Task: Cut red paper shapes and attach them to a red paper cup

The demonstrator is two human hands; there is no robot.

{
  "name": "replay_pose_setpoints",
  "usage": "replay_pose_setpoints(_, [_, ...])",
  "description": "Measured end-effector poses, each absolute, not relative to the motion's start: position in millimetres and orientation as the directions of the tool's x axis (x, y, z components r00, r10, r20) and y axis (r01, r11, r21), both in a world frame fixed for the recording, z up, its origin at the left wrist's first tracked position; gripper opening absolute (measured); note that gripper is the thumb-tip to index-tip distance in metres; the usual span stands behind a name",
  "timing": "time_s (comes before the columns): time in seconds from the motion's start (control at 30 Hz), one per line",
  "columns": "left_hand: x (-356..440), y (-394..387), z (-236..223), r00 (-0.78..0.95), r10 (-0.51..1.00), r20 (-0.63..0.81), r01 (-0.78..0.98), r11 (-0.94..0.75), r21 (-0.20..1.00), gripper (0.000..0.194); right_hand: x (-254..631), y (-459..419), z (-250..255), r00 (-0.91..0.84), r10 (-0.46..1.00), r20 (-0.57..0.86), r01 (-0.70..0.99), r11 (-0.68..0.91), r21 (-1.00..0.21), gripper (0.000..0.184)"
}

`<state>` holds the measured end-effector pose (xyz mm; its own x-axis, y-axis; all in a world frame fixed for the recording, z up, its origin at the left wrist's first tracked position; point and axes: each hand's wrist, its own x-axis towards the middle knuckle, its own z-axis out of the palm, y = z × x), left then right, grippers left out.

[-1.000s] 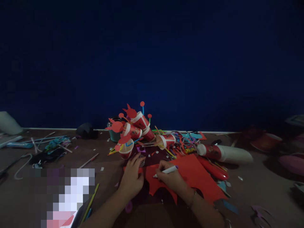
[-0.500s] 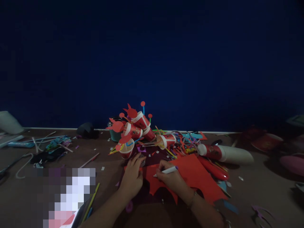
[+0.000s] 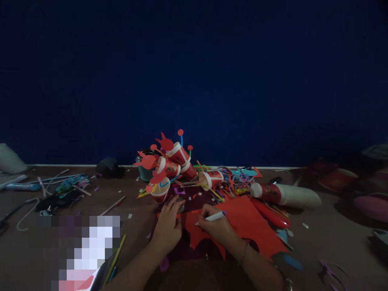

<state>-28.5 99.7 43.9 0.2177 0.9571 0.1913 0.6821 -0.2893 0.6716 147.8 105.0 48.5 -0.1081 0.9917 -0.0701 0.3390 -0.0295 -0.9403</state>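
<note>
My right hand (image 3: 216, 226) is closed round a white marker (image 3: 216, 216) with a purple end. The marker's tip rests on a sheet of red paper (image 3: 242, 216) with curved bites cut from its lower edge. My left hand (image 3: 166, 226) lies over the paper's left end, fingers stretched out and thumb apart. Beside its fingertips is a small grey, roundish thing (image 3: 181, 205), partly hidden, whose kind I cannot make out. Just behind stands a red and white paper cup (image 3: 160, 192) with straws and red paper discs.
More decorated paper cups (image 3: 178, 155) are stacked by a teal pot (image 3: 146, 173). Right of them lie a cup on its side (image 3: 212, 180), a long white roll (image 3: 298, 197) and a shiny red object (image 3: 277, 218). Purple scissors (image 3: 332, 273), straws and scraps litter the table.
The view has shifted very slightly. Both hands, the marker and the red paper look almost the same as before.
</note>
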Motion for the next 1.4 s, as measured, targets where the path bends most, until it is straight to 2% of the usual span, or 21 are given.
replay_pose_setpoints(1.4, [-28.9,98.4,43.4,0.210,0.948,0.238,0.663,-0.317,0.678,0.062,145.0,104.1,53.5,-0.083,0.991,-0.102,0.367,-0.065,-0.928,0.017])
